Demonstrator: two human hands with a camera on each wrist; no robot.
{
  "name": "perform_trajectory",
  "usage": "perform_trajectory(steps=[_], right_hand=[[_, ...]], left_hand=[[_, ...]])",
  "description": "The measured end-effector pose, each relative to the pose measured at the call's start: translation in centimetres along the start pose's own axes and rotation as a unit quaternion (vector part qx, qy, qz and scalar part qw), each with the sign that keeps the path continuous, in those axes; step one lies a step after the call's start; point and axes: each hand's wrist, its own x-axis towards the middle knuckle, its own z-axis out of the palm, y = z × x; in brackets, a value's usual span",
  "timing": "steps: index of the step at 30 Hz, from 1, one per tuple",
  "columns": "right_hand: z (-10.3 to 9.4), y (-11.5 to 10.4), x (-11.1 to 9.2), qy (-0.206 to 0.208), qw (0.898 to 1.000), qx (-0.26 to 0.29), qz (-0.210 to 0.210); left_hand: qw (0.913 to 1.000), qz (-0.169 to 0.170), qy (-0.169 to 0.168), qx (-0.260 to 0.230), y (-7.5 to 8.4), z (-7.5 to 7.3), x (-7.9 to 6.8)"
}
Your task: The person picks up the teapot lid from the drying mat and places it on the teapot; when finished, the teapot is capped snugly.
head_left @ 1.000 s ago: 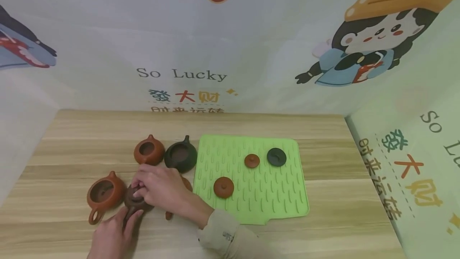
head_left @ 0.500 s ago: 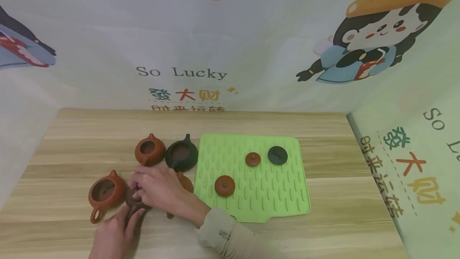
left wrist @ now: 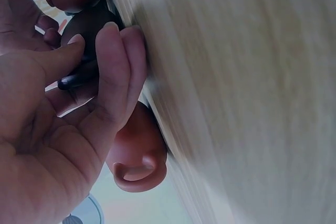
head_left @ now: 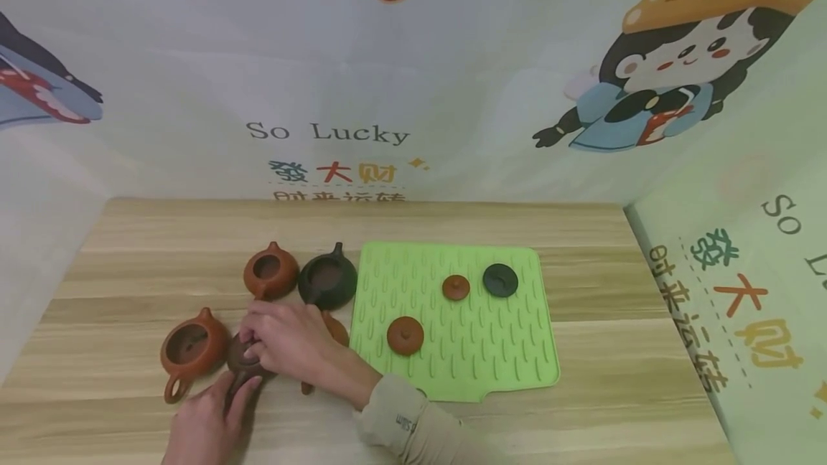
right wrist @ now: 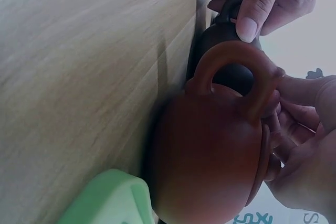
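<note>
Wood-grain counter [head_left: 614, 407]. Right hand [head_left: 284, 339], arched over a standing dark brown teapot [head_left: 237, 359], hold hidden; left hand [head_left: 203, 422], fingers [left wrist: 112, 61] gripping its handle [left wrist: 79, 78]. Lidded red-clay teapot [right wrist: 210, 156] nearby, full loop handle [right wrist: 231, 50] visible only from right wrist.

Left of the mat [head_left: 459, 341], a back-left teapot [head_left: 284, 275] stands beside a back-right teapot [head_left: 344, 285]; before them, left to right, are a front-left teapot [head_left: 216, 341], a middle teapot [head_left: 237, 359] and a front-right teapot [head_left: 337, 330]. On the mat, two lids [head_left: 500, 280] lie behind and right of a third lid [head_left: 405, 336].
</note>
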Motion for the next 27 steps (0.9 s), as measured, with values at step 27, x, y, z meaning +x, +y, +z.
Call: perform_trajectory(steps=[27], right_hand=[[0.17,-0.48,-0.91,0.023,0.999,0.006,0.035]], left_hand=[[0.9994,0.018,0.029,0.005,-0.43,0.44,-0.01]])
